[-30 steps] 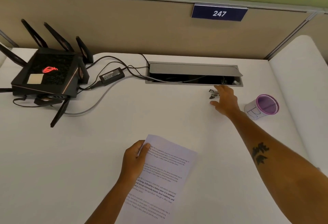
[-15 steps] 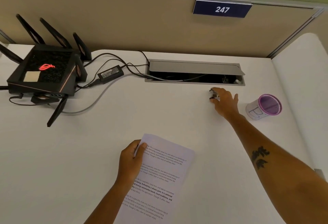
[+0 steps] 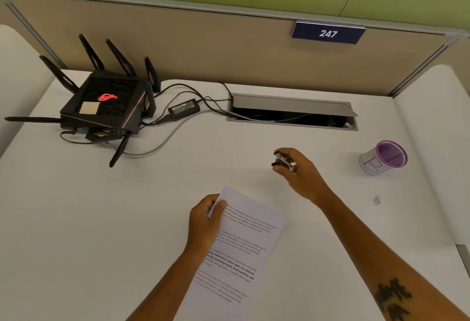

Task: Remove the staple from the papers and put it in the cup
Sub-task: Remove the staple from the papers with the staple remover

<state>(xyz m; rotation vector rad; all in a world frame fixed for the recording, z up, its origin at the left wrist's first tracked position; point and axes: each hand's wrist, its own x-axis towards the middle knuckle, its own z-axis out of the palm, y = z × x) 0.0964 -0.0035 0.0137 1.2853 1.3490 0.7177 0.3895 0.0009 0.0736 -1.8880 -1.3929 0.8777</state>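
Printed white papers (image 3: 244,241) lie on the white desk (image 3: 127,219) in front of me. My left hand (image 3: 206,221) pinches their top left corner, thumb on top; the staple itself is hidden there. My right hand (image 3: 298,170) is closed around a small black and silver staple remover (image 3: 281,160), held above the desk a little beyond and right of the papers. A white cup with a purple mesh rim (image 3: 384,158) stands upright at the right, clear of both hands.
A black router with antennas (image 3: 106,107) and its cables and power brick (image 3: 184,109) fill the back left. An open cable hatch (image 3: 292,114) sits at the back centre. A small speck of debris (image 3: 376,200) lies near the cup. A partition wall runs behind.
My right hand closed on the staple remover near the hatch, lifted it and drew it back toward the papers. My left hand has kept its hold on the papers' corner.
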